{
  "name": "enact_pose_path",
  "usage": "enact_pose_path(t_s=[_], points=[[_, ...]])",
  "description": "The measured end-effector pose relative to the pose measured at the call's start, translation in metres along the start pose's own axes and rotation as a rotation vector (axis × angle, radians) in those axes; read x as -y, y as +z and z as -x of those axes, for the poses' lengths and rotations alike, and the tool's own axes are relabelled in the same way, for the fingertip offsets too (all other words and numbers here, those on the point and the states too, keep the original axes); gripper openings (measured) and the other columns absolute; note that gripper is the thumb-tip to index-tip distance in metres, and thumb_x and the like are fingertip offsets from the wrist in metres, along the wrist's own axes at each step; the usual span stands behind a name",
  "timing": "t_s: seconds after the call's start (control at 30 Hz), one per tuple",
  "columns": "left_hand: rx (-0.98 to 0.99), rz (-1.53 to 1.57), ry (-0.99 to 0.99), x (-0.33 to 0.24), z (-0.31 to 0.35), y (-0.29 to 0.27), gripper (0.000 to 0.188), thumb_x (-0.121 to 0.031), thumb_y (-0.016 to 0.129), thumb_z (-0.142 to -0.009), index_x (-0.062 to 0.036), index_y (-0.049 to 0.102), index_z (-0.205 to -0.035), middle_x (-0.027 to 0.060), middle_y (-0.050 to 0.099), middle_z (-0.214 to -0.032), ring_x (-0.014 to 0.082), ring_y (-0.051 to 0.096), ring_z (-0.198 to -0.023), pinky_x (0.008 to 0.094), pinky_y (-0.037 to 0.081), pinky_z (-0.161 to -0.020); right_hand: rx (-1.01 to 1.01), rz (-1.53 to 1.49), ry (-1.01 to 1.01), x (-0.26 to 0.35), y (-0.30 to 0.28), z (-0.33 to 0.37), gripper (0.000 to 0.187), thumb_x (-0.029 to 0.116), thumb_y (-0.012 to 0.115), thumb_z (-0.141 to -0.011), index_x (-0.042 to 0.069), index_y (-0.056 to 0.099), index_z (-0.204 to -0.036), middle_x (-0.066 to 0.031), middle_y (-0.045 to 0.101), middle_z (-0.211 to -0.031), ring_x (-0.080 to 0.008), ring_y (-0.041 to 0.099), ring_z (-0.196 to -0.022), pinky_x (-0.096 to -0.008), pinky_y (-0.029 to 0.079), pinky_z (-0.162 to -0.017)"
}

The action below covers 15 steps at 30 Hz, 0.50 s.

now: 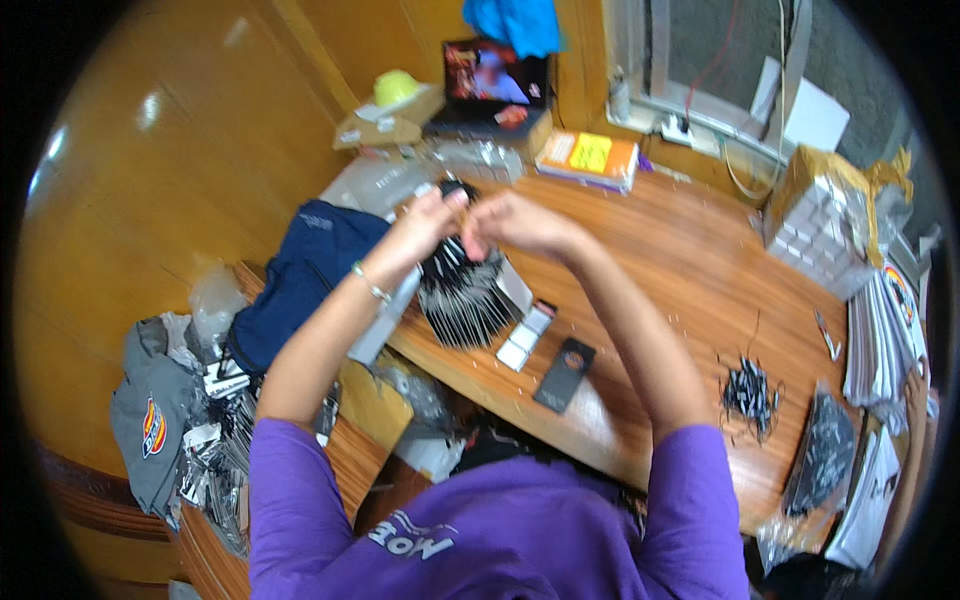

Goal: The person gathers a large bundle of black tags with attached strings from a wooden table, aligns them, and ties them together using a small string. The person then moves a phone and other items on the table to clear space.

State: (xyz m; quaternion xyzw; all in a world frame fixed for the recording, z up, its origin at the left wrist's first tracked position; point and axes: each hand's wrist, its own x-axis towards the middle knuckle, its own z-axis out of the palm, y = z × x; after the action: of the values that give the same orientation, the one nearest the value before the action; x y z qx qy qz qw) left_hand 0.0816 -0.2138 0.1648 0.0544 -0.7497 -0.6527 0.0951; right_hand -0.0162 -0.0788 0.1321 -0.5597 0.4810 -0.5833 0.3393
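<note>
Both my hands meet above the far left part of the wooden table [640,250]. Fingers bent, my left hand [428,226] pinches close to the black end of a thick bundle of tags [462,305]. Just right of it, my right hand [515,222] has its fingers curled inward, nearly touching the left. What lies between the fingertips is too small and blurred to name. The bundle fans out toward me, pale edges showing, beside an open white box [514,288]. Nearer to me lie a white card [526,336] and a black tag [565,375].
A loose heap of black strings [750,395] and a plastic bag of black pieces [822,455] lie right. Another person's arm [912,420] shows at the right edge. A laptop [497,78] and books [615,160] stand behind; a navy garment [312,262] lies left.
</note>
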Motion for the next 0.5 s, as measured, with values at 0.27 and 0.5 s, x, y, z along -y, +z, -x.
enact_pose_path(t_s=[0.27,0.5], points=[[0.081,-0.13,-0.029,0.005,0.012,-0.021,0.02,-0.027,0.046,-0.092,-0.0112,0.047,-0.08,-0.0075,0.036,-0.064,0.0016,0.029,-0.055,0.0176,0.024,-0.048,-0.237,-0.077,0.185,0.018,0.006,0.018,0.023,0.018,0.06,-0.083,0.0,0.063,-0.097,-0.0072,0.065,-0.08,-0.0084,0.055,-0.058,-0.0207,0.045,-0.056],[0.09,-0.042,0.024,-0.011,0.021,-0.007,0.023,-0.026,0.043,-0.093,-0.0107,0.039,-0.077,-0.0058,0.032,-0.064,0.0038,0.028,-0.055,0.0187,0.026,-0.049,-0.574,0.017,-0.014,0.002,0.052,0.025,0.026,0.018,0.066,-0.079,-0.001,0.064,-0.096,-0.0063,0.065,-0.086,-0.0094,0.057,-0.081,-0.0234,0.044,-0.075]])
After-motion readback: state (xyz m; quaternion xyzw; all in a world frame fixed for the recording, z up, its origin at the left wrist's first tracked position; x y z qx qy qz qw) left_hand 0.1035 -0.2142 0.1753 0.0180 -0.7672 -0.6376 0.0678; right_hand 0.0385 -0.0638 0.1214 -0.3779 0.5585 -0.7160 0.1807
